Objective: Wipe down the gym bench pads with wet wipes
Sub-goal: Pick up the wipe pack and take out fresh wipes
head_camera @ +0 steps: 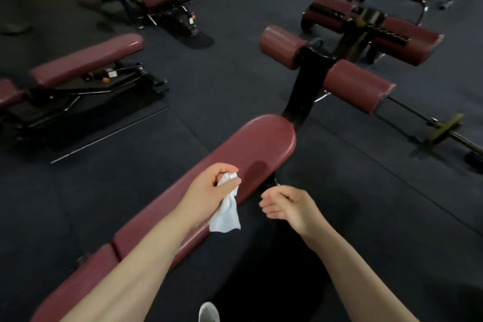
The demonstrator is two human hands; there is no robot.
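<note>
— Two hands were seen over the maroon bench pad (251,144); what was held in each?

— A white wet wipe (226,213) was gripped in the left hand (209,188). Its upper end was bunched between the curled fingers (230,168) and the thumb, and the rest was left hanging below the fingers, across the pad's near edge.

— And the right hand (287,206)?

— Nothing was held there. Its fingers were loosely curled, and it was kept beside the pad's edge, near the wipe but apart from it.

— Where was the pad placed relative to the fingers?

— It was stretched under the left hand's fingers, with its rounded end lying beyond them. A darker patch (257,167) was seen on the pad just past the left fingertips. Whether the pad was touched by the wipe could not be told.

— What else was noted?

— Beyond the pad's far end, maroon roller pads (358,86) were mounted on a black post (304,89). Further benches (86,60) were seen far left of the fingers, on dark rubber flooring (217,78). A barbell (441,128) was laid on the floor well to the right. A grey shoe tip (208,312) was visible at the bottom edge.
</note>
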